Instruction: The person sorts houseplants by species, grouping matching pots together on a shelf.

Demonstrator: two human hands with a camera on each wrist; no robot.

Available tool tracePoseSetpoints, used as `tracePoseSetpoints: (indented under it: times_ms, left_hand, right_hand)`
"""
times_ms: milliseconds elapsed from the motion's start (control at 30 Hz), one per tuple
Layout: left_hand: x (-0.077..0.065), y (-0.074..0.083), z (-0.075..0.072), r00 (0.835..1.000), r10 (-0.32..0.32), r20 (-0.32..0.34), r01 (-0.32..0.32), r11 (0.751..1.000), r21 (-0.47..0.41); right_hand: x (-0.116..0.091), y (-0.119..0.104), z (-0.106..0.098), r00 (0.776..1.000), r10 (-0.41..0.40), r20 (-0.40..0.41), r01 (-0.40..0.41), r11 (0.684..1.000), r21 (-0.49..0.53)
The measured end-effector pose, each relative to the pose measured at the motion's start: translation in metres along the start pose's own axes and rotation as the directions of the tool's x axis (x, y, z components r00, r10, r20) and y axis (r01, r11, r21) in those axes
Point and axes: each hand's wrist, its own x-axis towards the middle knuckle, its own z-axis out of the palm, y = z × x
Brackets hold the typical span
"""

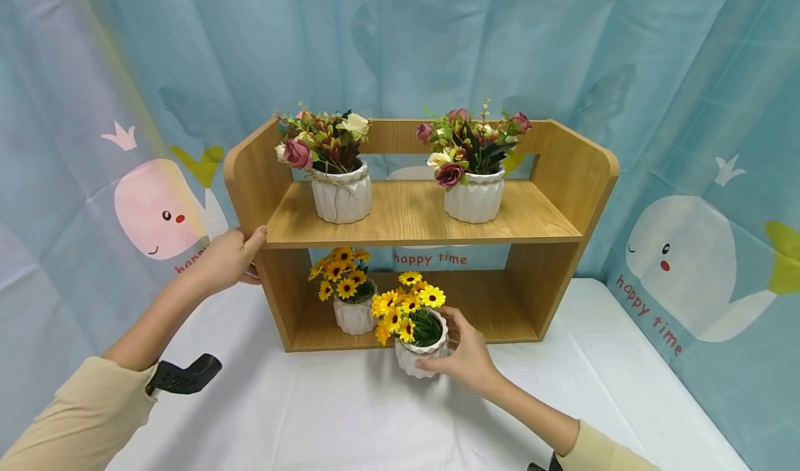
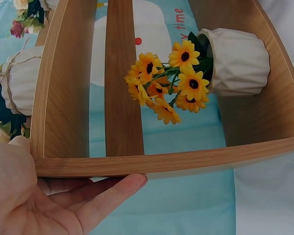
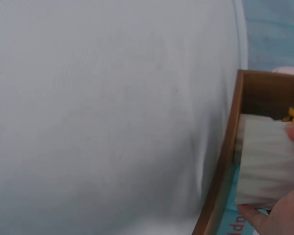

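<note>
My left hand (image 1: 228, 255) grips the left side panel of a two-tier wooden shelf (image 1: 412, 240), thumb at the front edge and fingers along the outer face (image 2: 63, 200). In front of the lower tier, my right hand (image 1: 465, 353) holds a white pot of yellow artificial sunflowers (image 1: 421, 356) between thumb and fingers. The pot is tilted slightly to the left and seems raised off the tablecloth. Its white wall (image 3: 269, 161) fills much of the grasp in the right wrist view. A second sunflower pot (image 1: 355, 316) stands at the left of the lower tier.
Two white pots with artificial roses, one at the left (image 1: 342, 196) and one at the right (image 1: 475, 199), stand on the upper tier. A white cloth (image 1: 350, 415) covers the table. Behind hangs a blue whale-print curtain (image 1: 437, 47).
</note>
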Motion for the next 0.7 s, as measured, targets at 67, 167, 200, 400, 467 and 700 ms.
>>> tracePoseSetpoints:
  times_ms: [67,167,200,400,467,700]
  left_hand:
    - [0.000,0.000,-0.001,1.000,0.001,-0.002,-0.001,1.000,0.001]
    - [0.000,0.001,-0.001,1.000,0.002,-0.005,-0.002,1.000,0.005]
    - [0.000,0.001,-0.001,1.000,0.002,-0.005,-0.002,1.000,0.004]
    - [0.000,0.001,0.000,1.000,-0.002,-0.005,0.002,1.000,-0.004]
    - [0.000,0.001,0.000,1.000,-0.003,-0.005,0.003,1.000,-0.006]
    - [-0.001,0.002,0.000,1.000,-0.007,-0.006,0.007,1.000,-0.005]
  right_hand:
    - [0.003,0.002,-0.003,1.000,-0.001,-0.020,0.000,1.000,-0.012]
    - [0.007,0.005,-0.006,0.999,-0.004,-0.042,0.002,0.999,-0.033]
    - [0.009,0.006,-0.008,0.999,-0.005,-0.046,0.003,0.999,-0.040]
    - [0.018,0.014,-0.015,0.997,-0.041,-0.072,0.034,0.995,-0.094]
    - [0.021,0.016,-0.017,0.995,-0.048,-0.087,0.039,0.994,-0.104]
    - [0.034,0.023,-0.023,0.993,-0.036,-0.115,0.022,0.993,-0.118]
